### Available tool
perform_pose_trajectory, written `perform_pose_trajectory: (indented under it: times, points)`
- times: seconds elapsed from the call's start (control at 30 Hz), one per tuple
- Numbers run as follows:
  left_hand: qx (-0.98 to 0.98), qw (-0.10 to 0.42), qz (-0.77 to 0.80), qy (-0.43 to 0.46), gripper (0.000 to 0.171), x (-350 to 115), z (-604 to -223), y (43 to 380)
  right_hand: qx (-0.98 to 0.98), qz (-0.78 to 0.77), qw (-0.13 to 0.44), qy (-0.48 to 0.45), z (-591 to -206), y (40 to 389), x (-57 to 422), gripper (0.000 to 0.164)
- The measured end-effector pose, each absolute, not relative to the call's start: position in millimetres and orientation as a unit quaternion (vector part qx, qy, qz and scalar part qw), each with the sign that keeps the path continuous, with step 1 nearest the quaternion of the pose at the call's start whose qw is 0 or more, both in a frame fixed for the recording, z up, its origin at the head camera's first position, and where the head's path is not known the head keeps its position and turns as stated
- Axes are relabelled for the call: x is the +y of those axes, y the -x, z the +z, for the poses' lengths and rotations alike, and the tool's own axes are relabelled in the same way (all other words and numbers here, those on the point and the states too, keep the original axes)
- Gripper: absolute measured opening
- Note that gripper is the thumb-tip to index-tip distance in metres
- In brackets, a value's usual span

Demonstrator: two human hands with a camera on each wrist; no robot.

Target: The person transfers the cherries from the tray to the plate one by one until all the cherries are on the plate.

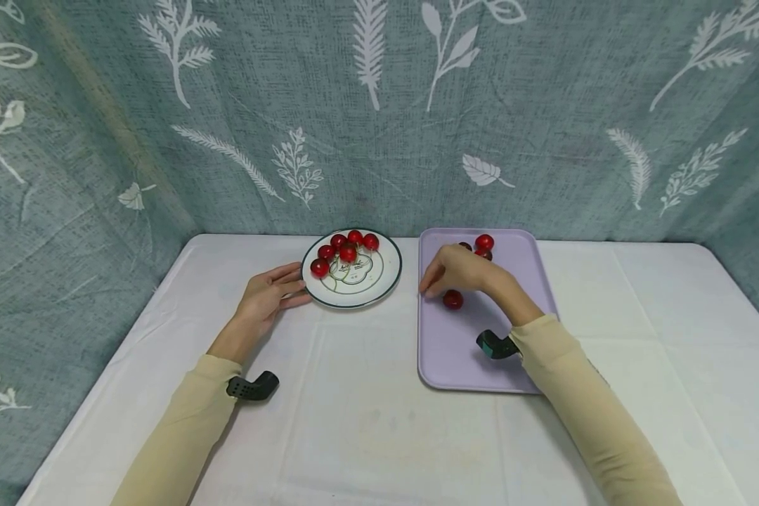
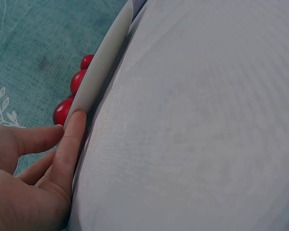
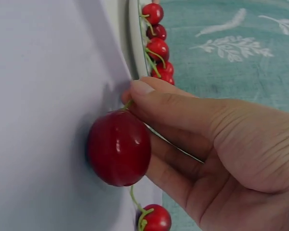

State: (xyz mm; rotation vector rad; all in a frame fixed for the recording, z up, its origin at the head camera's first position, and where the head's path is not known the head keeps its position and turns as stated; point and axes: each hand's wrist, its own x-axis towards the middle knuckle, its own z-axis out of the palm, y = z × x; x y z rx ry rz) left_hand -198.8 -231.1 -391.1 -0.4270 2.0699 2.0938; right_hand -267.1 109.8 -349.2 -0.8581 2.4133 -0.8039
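Note:
In the head view my left hand (image 1: 262, 299) is at the left rim of a white plate (image 1: 379, 281) with a dark edge. One finger lies along the plate's outer underside in the left wrist view, another at the top of its rim. Several red cherries (image 1: 348, 253) with green stems sit on the plate. Over the lilac tray (image 1: 468, 358), my right hand (image 1: 458, 270) pinches the thin stem of a dark red cherry (image 3: 119, 148) between thumb and fingertip. That cherry hangs close over the tray's surface. My remaining right fingers are loosely bent behind it.
More cherries (image 1: 484, 242) lie toward the tray's far end, partly behind my right hand. Plate and tray stand side by side on a white-covered table (image 1: 367, 422), with a gap between them. A green patterned curtain (image 1: 329, 105) closes off the back.

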Motion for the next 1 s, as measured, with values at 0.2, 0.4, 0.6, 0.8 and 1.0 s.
perform_pose_trajectory:
  times: [0.2, 0.4, 0.6, 0.8, 1.0]
  points:
    - [0.691, 0.083, 0.702, 0.149, 0.057, -230.7, -390.9, 199.2, 0.88, -0.302, 0.197, 0.309, -347.1, 265.7, 112.9, 0.008]
    - [0.688, 0.082, 0.705, 0.152, 0.057, -230.9, -391.5, 198.7, 0.868, -0.352, 0.194, 0.292, -344.6, 267.7, 117.9, 0.012]
    - [0.687, 0.081, 0.707, 0.151, 0.057, -230.5, -391.8, 198.0, 0.868, -0.382, 0.195, 0.25, -342.7, 266.8, 121.2, 0.014]
    - [0.688, 0.08, 0.706, 0.149, 0.056, -230.6, -392.5, 198.3, 0.843, -0.457, 0.21, 0.193, -337.3, 261.9, 116.9, 0.019]
    - [0.69, 0.08, 0.703, 0.151, 0.056, -230.8, -391.9, 198.8, 0.765, -0.592, 0.233, 0.095, -338.0, 258.9, 105.2, 0.03]
